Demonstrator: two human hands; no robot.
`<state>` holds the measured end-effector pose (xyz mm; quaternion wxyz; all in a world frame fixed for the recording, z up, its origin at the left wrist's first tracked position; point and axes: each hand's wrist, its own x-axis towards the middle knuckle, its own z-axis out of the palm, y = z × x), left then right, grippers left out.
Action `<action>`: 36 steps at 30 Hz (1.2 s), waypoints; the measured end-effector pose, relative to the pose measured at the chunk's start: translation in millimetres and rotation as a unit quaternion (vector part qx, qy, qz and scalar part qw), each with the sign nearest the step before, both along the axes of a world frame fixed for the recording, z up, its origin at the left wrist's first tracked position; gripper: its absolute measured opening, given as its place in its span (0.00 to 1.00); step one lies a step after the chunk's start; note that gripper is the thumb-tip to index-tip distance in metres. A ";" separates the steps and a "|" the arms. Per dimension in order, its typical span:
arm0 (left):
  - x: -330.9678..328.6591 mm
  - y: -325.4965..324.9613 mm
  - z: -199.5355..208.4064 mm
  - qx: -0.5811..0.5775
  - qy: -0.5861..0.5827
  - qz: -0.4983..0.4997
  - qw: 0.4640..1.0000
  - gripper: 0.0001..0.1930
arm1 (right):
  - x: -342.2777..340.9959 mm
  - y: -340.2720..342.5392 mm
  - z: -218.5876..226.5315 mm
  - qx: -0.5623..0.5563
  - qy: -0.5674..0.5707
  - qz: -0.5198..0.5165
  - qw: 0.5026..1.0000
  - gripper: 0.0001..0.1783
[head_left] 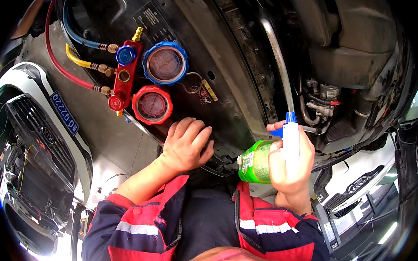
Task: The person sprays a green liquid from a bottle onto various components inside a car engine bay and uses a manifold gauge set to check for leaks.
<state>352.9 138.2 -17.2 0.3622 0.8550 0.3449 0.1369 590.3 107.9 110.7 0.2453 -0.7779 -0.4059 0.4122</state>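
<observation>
My right hand [291, 169] is wrapped around the neck of a spray bottle [256, 163] with a green label and a white trigger head. Its fingers reach toward the blue trigger, and the blue nozzle points away from me into the engine bay. My left hand [187, 145] lies at the near edge of the dark front panel [218, 131], with its fingers curled and pressed together. Whatever sits under those fingers is hidden. Just beyond it is a manifold gauge set [127, 75] with a red body, a blue-rimmed gauge [165, 63] and a red-rimmed gauge [152, 105].
Blue, yellow and red hoses [64, 73] run off the gauge set's left side. A bare metal pipe [278, 59] crosses the engine bay beyond the bottle. A white car [79, 160] with its hood raised stands at left, another white car [356, 179] at right.
</observation>
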 end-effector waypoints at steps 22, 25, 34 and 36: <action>-0.8 5.3 -3.0 -0.015 -0.001 -0.032 0.999 0.23 | 16.1 37.8 -18.0 -0.018 0.011 0.004 1.000 0.18; -0.2 6.2 -0.3 -0.011 0.009 -0.044 0.999 0.21 | 16.6 51.6 -15.2 0.007 0.023 0.046 0.999 0.17; 1.5 6.1 -0.7 -0.007 0.022 -0.055 0.998 0.19 | 13.5 79.8 -18.4 0.047 0.015 0.065 0.997 0.16; 0.4 5.5 -0.9 -0.003 0.022 -0.046 0.999 0.19 | 15.4 81.4 -18.5 0.027 0.020 0.065 0.997 0.17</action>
